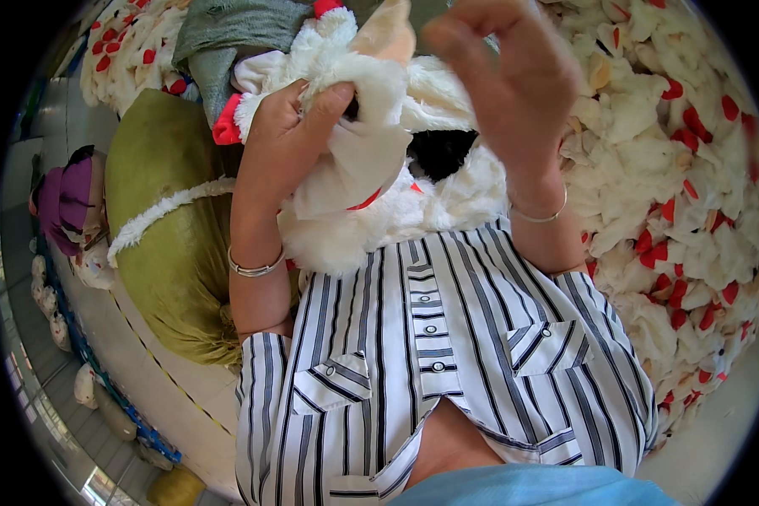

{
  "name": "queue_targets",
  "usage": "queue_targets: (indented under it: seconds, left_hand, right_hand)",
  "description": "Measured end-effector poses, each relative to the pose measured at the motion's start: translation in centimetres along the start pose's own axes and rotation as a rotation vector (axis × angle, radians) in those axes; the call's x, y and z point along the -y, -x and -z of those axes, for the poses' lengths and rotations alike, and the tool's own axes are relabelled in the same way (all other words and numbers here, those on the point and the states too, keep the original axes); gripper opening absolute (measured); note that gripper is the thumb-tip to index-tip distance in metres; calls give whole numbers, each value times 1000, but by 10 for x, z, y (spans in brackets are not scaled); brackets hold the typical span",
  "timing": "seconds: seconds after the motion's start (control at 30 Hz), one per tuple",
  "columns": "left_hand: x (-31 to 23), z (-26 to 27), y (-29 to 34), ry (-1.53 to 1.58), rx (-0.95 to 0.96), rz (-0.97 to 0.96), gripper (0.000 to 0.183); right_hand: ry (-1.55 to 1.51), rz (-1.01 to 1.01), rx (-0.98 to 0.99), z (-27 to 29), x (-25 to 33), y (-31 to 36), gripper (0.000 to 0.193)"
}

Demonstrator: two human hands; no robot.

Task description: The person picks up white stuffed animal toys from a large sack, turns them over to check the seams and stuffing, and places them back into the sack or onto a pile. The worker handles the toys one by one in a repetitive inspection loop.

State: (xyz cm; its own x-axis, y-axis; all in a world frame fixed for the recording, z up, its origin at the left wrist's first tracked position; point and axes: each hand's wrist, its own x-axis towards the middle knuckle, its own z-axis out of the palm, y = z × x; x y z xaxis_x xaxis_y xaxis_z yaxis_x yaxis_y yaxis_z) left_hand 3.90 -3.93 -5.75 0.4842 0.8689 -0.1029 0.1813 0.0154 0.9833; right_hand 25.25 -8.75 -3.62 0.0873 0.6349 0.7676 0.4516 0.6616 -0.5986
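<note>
My left hand [288,145] is closed on a white plush toy skin [371,160], its thumb pressed beside a dark round spot. The skin is limp, with long white fur, a peach ear-like flap [388,29] on top and red tips at its edges. To its right my right hand [514,80] is raised, blurred by motion. Its fingers are curled together in a pinch; whatever they hold is too small or smeared to make out. Under and beside the held skin, more white fur [472,190] with a black patch [441,153] lies against my striped shirt.
A large heap of white plush pieces with red tips [666,211] fills the right side. On the left stands a stuffed olive-green sack [164,219] with a white furry strip [169,207] across it. Grey-green cloth [236,38] and another plush heap [135,51] lie beyond.
</note>
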Motion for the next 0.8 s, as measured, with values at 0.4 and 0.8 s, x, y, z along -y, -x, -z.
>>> queue_targets:
  seconds: [0.4,0.8]
  left_hand:
    - [-4,-23,4,16,-175,-187,36]
    - [10,-1,4,124,-131,-153,32]
  right_hand:
    - [-89,-383,197,-44,7,33,23]
    - [-26,-233,201,-35,0,32,18]
